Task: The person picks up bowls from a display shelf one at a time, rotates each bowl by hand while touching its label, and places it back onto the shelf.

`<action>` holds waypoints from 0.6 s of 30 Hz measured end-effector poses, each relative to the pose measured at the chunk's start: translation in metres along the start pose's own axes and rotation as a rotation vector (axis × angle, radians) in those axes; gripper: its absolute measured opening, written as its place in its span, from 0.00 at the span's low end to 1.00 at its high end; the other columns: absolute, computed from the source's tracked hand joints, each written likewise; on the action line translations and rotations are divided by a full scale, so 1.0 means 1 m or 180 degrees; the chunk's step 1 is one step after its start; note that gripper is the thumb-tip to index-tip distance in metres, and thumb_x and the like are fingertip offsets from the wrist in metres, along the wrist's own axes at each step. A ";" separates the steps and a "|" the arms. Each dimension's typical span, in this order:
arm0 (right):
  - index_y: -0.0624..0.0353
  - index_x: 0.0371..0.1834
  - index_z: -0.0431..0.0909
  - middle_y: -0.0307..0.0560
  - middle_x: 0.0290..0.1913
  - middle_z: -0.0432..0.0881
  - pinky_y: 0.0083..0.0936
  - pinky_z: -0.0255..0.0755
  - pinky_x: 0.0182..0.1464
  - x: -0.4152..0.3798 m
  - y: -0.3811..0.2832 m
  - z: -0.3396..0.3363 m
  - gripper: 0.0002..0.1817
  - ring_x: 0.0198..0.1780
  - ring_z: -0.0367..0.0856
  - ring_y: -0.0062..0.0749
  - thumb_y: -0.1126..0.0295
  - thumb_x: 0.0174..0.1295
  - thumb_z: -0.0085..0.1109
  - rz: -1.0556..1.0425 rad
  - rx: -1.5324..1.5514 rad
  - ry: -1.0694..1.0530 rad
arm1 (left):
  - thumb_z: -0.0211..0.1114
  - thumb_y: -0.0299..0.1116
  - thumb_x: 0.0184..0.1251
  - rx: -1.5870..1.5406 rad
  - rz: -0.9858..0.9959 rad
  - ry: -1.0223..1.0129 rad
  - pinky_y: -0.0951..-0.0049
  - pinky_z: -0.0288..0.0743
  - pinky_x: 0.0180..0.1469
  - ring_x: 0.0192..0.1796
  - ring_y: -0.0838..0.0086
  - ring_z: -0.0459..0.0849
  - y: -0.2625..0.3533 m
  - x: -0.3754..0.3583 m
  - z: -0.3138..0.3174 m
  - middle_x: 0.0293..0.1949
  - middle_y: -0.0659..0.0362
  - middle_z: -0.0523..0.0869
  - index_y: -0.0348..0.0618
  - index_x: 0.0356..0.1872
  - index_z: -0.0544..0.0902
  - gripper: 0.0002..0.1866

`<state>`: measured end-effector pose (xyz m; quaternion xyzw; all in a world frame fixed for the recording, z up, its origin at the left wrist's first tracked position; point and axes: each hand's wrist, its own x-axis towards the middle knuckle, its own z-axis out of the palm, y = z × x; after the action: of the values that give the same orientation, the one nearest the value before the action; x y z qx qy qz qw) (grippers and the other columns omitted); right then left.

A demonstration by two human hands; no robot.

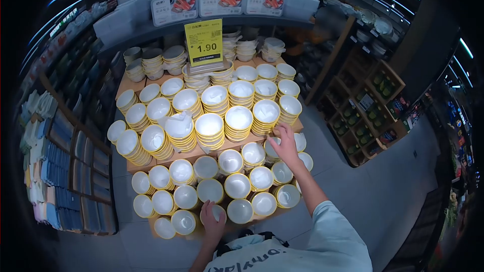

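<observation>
Hands (285, 143) on stacked bowls (237, 121)

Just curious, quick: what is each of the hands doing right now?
Left hand: rests on a bowl at the front edge; grip cannot be told.
Right hand: reaching among bowl stacks; grip cannot be told.

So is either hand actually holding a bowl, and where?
Left hand rests over a front-row bowl at its rim; a true grip cannot be told. Right hand reaches among the stacks, grip unclear.

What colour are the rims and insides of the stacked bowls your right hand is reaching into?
Yellow rims, white insides on the stacked round bowls by the right hand; head view.
</observation>
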<state>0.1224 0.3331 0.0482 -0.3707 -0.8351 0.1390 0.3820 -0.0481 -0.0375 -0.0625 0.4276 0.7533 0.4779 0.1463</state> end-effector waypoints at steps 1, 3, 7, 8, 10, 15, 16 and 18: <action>0.63 0.59 0.77 0.63 0.68 0.70 0.46 0.68 0.71 0.020 0.008 0.000 0.29 0.70 0.70 0.58 0.63 0.58 0.76 -0.0026 -0.0062 -0.0060 | 0.69 0.34 0.67 0.0006 0.0010 -0.0058 0.48 0.62 0.74 0.73 0.43 0.68 0.007 -0.005 0.013 0.71 0.39 0.69 0.35 0.68 0.72 0.30; 0.62 0.58 0.79 0.64 0.68 0.70 0.49 0.64 0.73 0.054 0.010 0.000 0.29 0.72 0.68 0.58 0.61 0.57 0.77 -0.0266 -0.0351 -0.0130 | 0.69 0.34 0.67 -0.0055 -0.0094 -0.0203 0.48 0.62 0.74 0.73 0.43 0.68 0.025 -0.013 0.030 0.71 0.39 0.69 0.35 0.67 0.72 0.30; 0.61 0.51 0.84 0.60 0.65 0.74 0.57 0.55 0.77 0.086 0.020 0.014 0.24 0.73 0.67 0.56 0.57 0.56 0.77 -0.0960 -0.0843 -0.0486 | 0.69 0.34 0.68 0.0003 -0.0143 -0.0148 0.49 0.62 0.73 0.72 0.43 0.68 0.044 -0.026 0.049 0.70 0.40 0.70 0.35 0.67 0.71 0.29; 0.61 0.51 0.84 0.60 0.65 0.74 0.57 0.55 0.77 0.086 0.024 0.017 0.24 0.73 0.67 0.56 0.57 0.56 0.77 -0.0993 -0.0817 -0.0512 | 0.69 0.33 0.67 -0.0031 -0.0130 -0.0100 0.49 0.62 0.73 0.72 0.43 0.69 0.046 -0.028 0.050 0.70 0.40 0.70 0.35 0.67 0.71 0.30; 0.61 0.41 0.84 0.51 0.56 0.80 0.57 0.56 0.76 0.088 0.032 0.023 0.16 0.67 0.73 0.49 0.61 0.58 0.74 -0.1212 -0.0928 -0.0784 | 0.69 0.33 0.67 -0.0053 -0.0128 -0.0015 0.49 0.63 0.73 0.72 0.43 0.69 0.048 -0.030 0.050 0.70 0.40 0.70 0.35 0.67 0.71 0.30; 0.59 0.39 0.84 0.45 0.42 0.85 0.56 0.59 0.76 0.083 0.047 0.038 0.09 0.55 0.81 0.43 0.66 0.63 0.69 -0.1366 -0.1068 -0.0871 | 0.69 0.29 0.65 0.0041 -0.0028 0.0290 0.52 0.65 0.72 0.70 0.44 0.71 0.036 -0.033 0.040 0.67 0.40 0.71 0.35 0.65 0.73 0.27; 0.59 0.37 0.83 0.45 0.39 0.85 0.54 0.62 0.75 0.083 0.048 0.039 0.06 0.51 0.82 0.42 0.69 0.63 0.68 -0.1548 -0.1041 -0.0698 | 0.69 0.29 0.65 0.0037 -0.0016 0.0305 0.52 0.65 0.72 0.70 0.44 0.71 0.035 -0.031 0.038 0.67 0.40 0.71 0.35 0.65 0.73 0.27; 0.59 0.37 0.83 0.45 0.39 0.85 0.52 0.64 0.73 0.083 0.049 0.037 0.06 0.50 0.82 0.43 0.70 0.63 0.68 -0.1582 -0.0875 -0.0557 | 0.68 0.28 0.66 0.0030 -0.0020 0.0365 0.52 0.66 0.72 0.69 0.45 0.72 0.037 -0.027 0.032 0.66 0.41 0.72 0.35 0.64 0.74 0.26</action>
<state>0.0844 0.4285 0.0425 -0.1897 -0.9410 -0.0418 0.2770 0.0070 -0.0332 -0.0528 0.3978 0.7640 0.4976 0.1023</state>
